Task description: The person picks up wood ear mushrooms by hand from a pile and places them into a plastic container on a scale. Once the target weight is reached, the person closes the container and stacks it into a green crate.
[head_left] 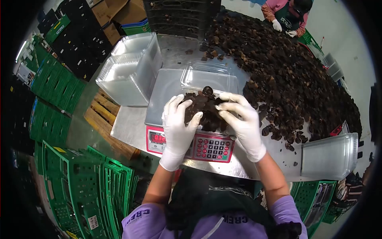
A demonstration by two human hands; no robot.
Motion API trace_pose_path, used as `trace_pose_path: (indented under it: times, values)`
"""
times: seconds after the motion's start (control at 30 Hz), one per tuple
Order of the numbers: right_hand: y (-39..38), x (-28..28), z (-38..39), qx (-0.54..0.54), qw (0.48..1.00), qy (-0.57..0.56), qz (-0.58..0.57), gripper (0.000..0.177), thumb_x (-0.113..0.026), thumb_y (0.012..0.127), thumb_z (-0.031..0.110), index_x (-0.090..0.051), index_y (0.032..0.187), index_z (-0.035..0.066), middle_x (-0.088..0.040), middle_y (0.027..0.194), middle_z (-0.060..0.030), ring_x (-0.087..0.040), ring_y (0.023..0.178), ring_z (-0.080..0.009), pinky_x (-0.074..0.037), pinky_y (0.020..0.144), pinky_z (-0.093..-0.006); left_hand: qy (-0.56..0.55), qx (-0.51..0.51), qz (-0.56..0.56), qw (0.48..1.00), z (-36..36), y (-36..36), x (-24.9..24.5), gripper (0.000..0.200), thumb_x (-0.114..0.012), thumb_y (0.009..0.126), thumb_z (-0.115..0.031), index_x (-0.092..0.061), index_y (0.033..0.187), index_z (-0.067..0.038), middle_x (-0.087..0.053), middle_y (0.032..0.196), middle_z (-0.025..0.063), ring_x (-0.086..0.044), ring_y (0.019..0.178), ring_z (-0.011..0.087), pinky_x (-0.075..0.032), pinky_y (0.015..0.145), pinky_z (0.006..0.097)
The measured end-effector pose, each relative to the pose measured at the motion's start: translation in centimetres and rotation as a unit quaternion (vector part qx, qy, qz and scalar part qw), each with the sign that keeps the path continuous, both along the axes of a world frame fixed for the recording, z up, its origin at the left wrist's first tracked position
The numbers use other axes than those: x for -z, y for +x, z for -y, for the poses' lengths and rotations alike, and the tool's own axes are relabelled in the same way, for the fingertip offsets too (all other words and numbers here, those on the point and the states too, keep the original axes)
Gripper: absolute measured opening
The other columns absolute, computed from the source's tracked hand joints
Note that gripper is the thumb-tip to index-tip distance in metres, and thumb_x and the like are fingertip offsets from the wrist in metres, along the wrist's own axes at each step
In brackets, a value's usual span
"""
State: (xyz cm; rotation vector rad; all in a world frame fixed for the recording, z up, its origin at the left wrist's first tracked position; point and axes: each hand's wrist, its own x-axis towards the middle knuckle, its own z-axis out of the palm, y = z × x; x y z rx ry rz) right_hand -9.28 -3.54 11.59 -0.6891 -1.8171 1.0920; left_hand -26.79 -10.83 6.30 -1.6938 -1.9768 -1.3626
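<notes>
A mound of dark brown wood ear mushrooms [205,105] sits in the base of a clear plastic clamshell box, whose raised lid [208,73] lies back behind it. The box rests on the grey pan [159,93] of a red and white digital scale [213,148]. My gloved left hand [178,119] cups the mound's left side, fingers curled over the top and thumb at the front. From the right, my gloved right hand [242,119] presses its bent fingertips on the mushrooms. The left hand covers part of the lit display [157,138]. Most of the box's base is hidden.
A large heap of mushrooms [294,75] spreads across the metal table to the right. Stacked clear boxes stand at left [133,71] and right [330,155]. Green crates [85,191] crowd the lower left. Across the heap, a co-worker [288,18] has both gloved hands over it.
</notes>
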Motion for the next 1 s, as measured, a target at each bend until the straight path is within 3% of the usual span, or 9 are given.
trace_pose_path:
  times: [0.07, 0.2, 0.27, 0.33, 0.4, 0.53, 0.6, 0.8, 1.0]
  values:
    - [4.2, -1.6, 1.3, -0.034, 0.998, -0.052, 0.033, 0.014, -0.071, 0.084, 0.006, -0.073, 0.097, 0.001, -0.069, 0.105, -0.0108, -0.065, 0.096, -0.0210, -0.051, 0.084, -0.0294, 0.027, 0.021, 0.033, 0.999, 0.6, -0.2, -1.0, 0.041, -0.078, 0.075, -0.015, -0.064, 0.111, -0.005, -0.058, 0.124, 0.0173, -0.052, 0.120, 0.0370, -0.040, 0.102, 0.0453]
    - [17.0, -0.5, 5.1, -0.088, 0.919, -0.130, 0.361, 0.017, -0.076, 0.078, 0.008, -0.077, 0.094, 0.008, -0.073, 0.082, -0.0061, -0.069, 0.075, -0.0174, -0.054, 0.070, -0.0300, 0.032, -0.035, 0.068, 0.997, 3.1, -1.9, -3.4, 0.031, -0.072, 0.081, -0.009, -0.065, 0.111, -0.003, -0.058, 0.125, 0.0174, -0.053, 0.118, 0.0338, -0.040, 0.104, 0.0434]
    - [23.5, 2.4, 8.5, -0.140, 0.861, -0.031, 0.488, 0.021, -0.076, 0.078, 0.025, -0.078, 0.096, 0.014, -0.071, 0.081, -0.0100, -0.068, 0.072, -0.0293, -0.055, 0.067, -0.0380, 0.049, -0.059, 0.072, 0.994, 4.0, -2.7, -3.9, 0.025, -0.068, 0.084, -0.007, -0.066, 0.108, -0.002, -0.059, 0.124, 0.0163, -0.055, 0.116, 0.0306, -0.041, 0.102, 0.0408]
    - [27.5, 4.6, 12.8, -0.133, 0.606, 0.005, 0.784, 0.011, -0.069, 0.072, 0.016, -0.075, 0.080, 0.013, -0.070, 0.076, -0.0134, -0.070, 0.075, -0.0310, -0.054, 0.071, -0.0432, 0.068, -0.044, 0.115, 0.990, 4.2, -3.3, -3.8, 0.020, -0.064, 0.086, -0.004, -0.067, 0.106, -0.001, -0.060, 0.121, 0.0168, -0.057, 0.112, 0.0291, -0.042, 0.101, 0.0392]
    - [29.8, 5.6, 14.6, -0.132, 0.615, -0.027, 0.777, 0.012, -0.065, 0.068, 0.009, -0.073, 0.076, 0.012, -0.068, 0.072, -0.0155, -0.068, 0.071, -0.0331, -0.053, 0.068, -0.0444, 0.058, -0.054, 0.105, 0.991, 4.3, -3.4, -3.8, 0.020, -0.063, 0.086, -0.002, -0.067, 0.106, -0.001, -0.061, 0.119, 0.0158, -0.058, 0.111, 0.0285, -0.042, 0.101, 0.0393]
    - [27.4, 6.2, 14.4, 0.044, 0.744, -0.017, 0.666, 0.010, -0.071, 0.076, 0.021, -0.073, 0.084, 0.013, -0.068, 0.075, -0.0134, -0.066, 0.072, -0.0345, -0.050, 0.067, -0.0451, 0.053, -0.087, 0.073, 0.992, 3.9, -4.4, -3.8, 0.021, -0.062, 0.086, -0.001, -0.067, 0.106, -0.001, -0.062, 0.118, 0.0129, -0.058, 0.110, 0.0251, -0.044, 0.099, 0.0373]
    - [24.6, 5.9, 13.5, 0.128, 0.777, 0.056, 0.613, 0.016, -0.070, 0.081, 0.023, -0.071, 0.094, 0.014, -0.068, 0.083, -0.0121, -0.065, 0.079, -0.0319, -0.048, 0.071, -0.0437, 0.093, -0.063, 0.189, 0.975, 3.7, -4.9, -3.9, 0.021, -0.062, 0.086, 0.001, -0.067, 0.107, -0.001, -0.062, 0.119, 0.0122, -0.058, 0.110, 0.0227, -0.044, 0.098, 0.0354]
    - [18.7, 6.0, 9.6, 0.109, 0.876, 0.157, 0.443, 0.015, -0.070, 0.081, 0.016, -0.070, 0.095, 0.012, -0.063, 0.080, -0.0082, -0.062, 0.078, -0.0289, -0.046, 0.070, -0.0392, -0.041, -0.062, 0.292, 0.954, 3.4, -5.5, -3.6, 0.030, -0.061, 0.090, -0.001, -0.061, 0.120, 0.000, -0.063, 0.114, 0.0080, -0.060, 0.104, 0.0155, -0.048, 0.094, 0.0299]
    - [12.7, 4.9, 7.1, 0.029, 0.944, 0.168, 0.283, 0.016, -0.067, 0.083, 0.008, -0.070, 0.099, 0.008, -0.065, 0.080, -0.0058, -0.063, 0.070, -0.0211, -0.049, 0.069, -0.0345, -0.094, 0.059, 0.423, 0.899, -4.7, -10.0, -0.9, 0.045, -0.064, 0.092, -0.014, -0.051, 0.130, 0.007, -0.061, 0.123, 0.0181, -0.061, 0.106, 0.0182, -0.050, 0.089, 0.0287]
